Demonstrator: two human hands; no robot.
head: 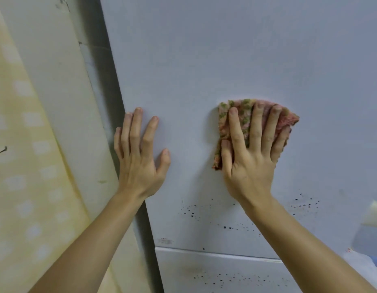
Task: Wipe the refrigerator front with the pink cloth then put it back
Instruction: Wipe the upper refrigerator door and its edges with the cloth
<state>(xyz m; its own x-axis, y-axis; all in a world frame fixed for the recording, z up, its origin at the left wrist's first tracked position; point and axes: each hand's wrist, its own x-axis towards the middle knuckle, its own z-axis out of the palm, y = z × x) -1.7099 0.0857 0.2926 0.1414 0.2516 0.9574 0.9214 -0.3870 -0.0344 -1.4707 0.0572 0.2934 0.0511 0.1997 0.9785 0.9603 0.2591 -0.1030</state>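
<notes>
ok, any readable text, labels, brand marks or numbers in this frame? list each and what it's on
None readable.
Refrigerator door: no brand or label, only dark specks low down.
Pink cloth under the right hand: green-and-pink pattern, no text.
Left hand flat on the door: nothing written near it.
Yellow sheet: pale blotches, no lettering.

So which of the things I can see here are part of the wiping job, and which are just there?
Part of the job:
- pink cloth, pressed flat under the right hand
- refrigerator front, with dark specks low down
- left hand, resting flat on the door

Just there:
- yellow patterned curtain at left
- pale yellow object at right edge
</notes>
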